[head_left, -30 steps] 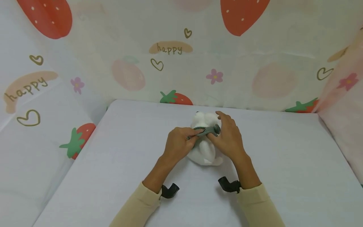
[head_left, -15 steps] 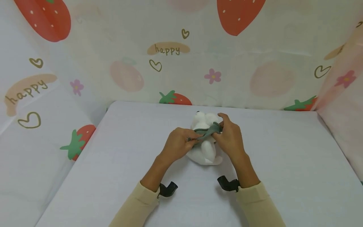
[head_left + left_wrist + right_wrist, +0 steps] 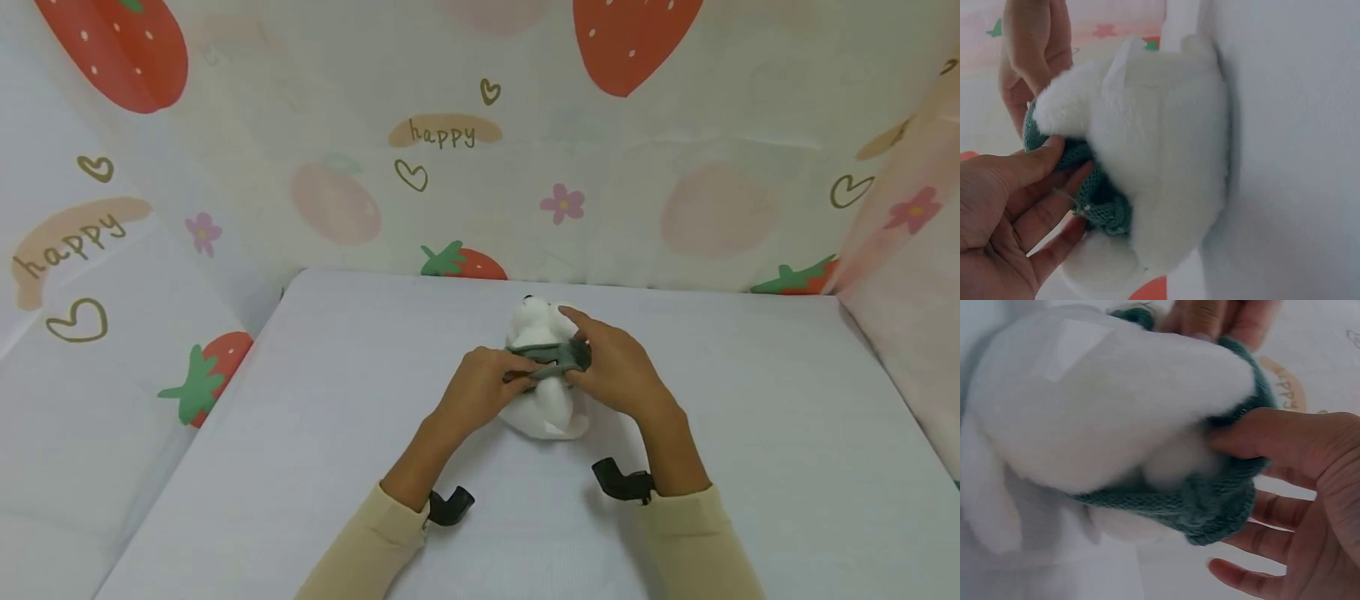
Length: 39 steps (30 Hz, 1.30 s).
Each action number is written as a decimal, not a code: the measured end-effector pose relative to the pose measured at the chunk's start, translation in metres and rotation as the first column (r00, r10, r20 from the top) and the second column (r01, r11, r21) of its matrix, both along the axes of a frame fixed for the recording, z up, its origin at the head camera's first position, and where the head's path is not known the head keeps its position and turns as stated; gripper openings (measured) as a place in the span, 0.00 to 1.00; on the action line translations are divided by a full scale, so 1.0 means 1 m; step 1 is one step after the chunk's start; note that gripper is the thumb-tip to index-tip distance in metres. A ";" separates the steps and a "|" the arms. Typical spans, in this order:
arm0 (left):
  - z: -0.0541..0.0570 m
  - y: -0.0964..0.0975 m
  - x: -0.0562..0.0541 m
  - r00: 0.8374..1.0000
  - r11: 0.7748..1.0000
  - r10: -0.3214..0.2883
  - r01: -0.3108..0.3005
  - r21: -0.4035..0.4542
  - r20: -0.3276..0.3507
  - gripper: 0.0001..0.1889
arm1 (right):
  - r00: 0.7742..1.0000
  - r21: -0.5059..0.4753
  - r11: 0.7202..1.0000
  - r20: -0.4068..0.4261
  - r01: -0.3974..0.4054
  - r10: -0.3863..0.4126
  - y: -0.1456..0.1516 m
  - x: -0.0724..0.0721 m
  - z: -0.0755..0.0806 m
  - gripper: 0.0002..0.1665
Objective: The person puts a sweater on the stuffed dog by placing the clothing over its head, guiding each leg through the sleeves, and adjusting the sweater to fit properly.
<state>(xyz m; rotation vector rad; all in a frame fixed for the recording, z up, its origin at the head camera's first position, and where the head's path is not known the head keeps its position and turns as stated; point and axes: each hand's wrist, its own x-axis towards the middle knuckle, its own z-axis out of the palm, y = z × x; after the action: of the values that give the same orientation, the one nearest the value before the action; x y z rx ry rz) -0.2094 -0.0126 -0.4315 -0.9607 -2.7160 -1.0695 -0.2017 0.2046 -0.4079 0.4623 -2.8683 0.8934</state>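
A: Step in hand, at a guess?
B: Adjusting the green knit (image 3: 542, 351) around the upper part of the toy (image 3: 553, 410). Set on the white table (image 3: 337, 375), held between 2 hands.

A: Left hand (image 3: 480, 385)?
B: Just left of the toy. Mostly closed, pinching the knit between thumb and fingers, with the lower fingers spread a little.

A: Right hand (image 3: 618, 367)?
B: Just right of the toy. Loosely curled: thumb inside the knit, fingers parted behind, lightly gripping the fabric. Can't tell how firmly.

A: Progress?
B: Probably partway. Bunched at the right of the toy, so apparently not yet settled.

A: Next move?
B: Seems to call for a steady pinch left of the toy and a gentle spreading of slack on the right, without tipping anything over.

A: Materials?
B: For the toy: soft white pile, rounded body, plump limbs, plus a thin pale tab (image 3: 1116, 75), perhaps a label. For the knit: visible stitches, thick edges, a loose thread (image 3: 1065, 194) near the left fingers. Likely stretchy, and easily pulled crooked.
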 end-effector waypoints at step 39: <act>-0.006 0.006 0.005 0.998 0.999 0.041 -0.042 -0.018 -0.049 0.10 | 0.984 -0.226 0.974 0.177 0.026 0.015 0.023 -0.003 -0.003 0.15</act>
<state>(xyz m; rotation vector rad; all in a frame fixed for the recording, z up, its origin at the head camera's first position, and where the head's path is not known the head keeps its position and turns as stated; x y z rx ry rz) -0.2046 -0.0063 -0.4378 -0.9161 -2.6992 -1.0012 -0.2045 0.2279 -0.4110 0.3668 -2.8678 1.3055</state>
